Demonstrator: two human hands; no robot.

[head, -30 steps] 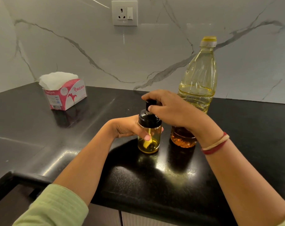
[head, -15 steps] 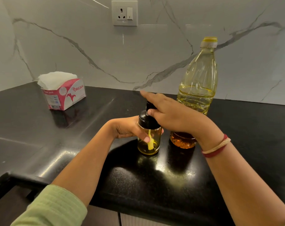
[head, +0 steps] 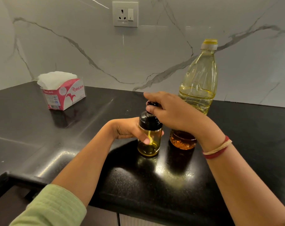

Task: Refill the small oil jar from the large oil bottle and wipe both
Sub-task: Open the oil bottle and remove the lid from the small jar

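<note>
Left hand [head: 127,128] wrapped round glass body of small oil jar [head: 149,141], thumb tip just under black lid [head: 148,121]; right hand [head: 169,111] pinching lid knob [head: 152,104] from above, index finger stretched out. Jar upright on counter [head: 89,121] within left fingers, capped large oil bottle [head: 198,82] just behind right knuckles. Probably light, breakable, oily-slick glass: best gripped low on body.

I read ORIGAMI on two faces of the napkin box [head: 63,95]; right of it, the small oil jar [head: 149,141] carries partial letters, AGA.
</note>
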